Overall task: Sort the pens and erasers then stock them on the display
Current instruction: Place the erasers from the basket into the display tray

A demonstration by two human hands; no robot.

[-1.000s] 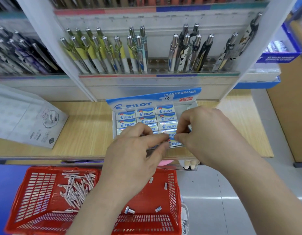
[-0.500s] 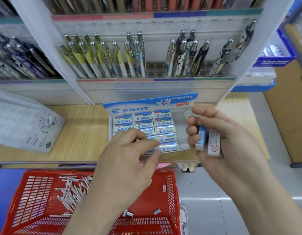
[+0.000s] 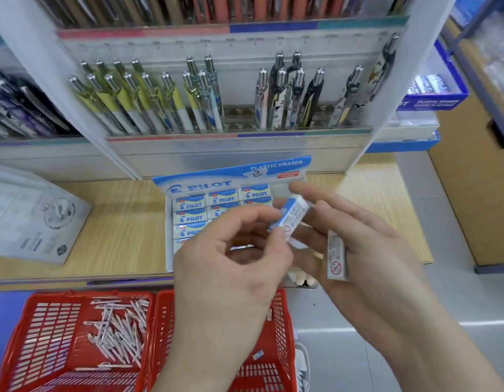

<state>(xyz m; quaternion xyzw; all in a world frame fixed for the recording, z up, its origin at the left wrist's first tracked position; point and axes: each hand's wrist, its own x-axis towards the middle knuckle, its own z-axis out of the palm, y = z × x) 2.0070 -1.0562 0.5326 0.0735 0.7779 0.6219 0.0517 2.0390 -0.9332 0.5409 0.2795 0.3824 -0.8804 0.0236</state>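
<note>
Pinching 1 eraser (image 3: 291, 215) with your left hand (image 3: 231, 278) over the box (image 3: 205, 185). Your right hand (image 3: 372, 250) grips a 2nd eraser (image 3: 337, 258).

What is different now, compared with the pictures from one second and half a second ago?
The right hand lifted two erasers away from the Pilot box and drew them rightward. The left hand left the box, rose, and now pinches the blue-and-white eraser; the second eraser remains between the right hand's fingers. The box, the pen display and the red basket kept their places.
</note>
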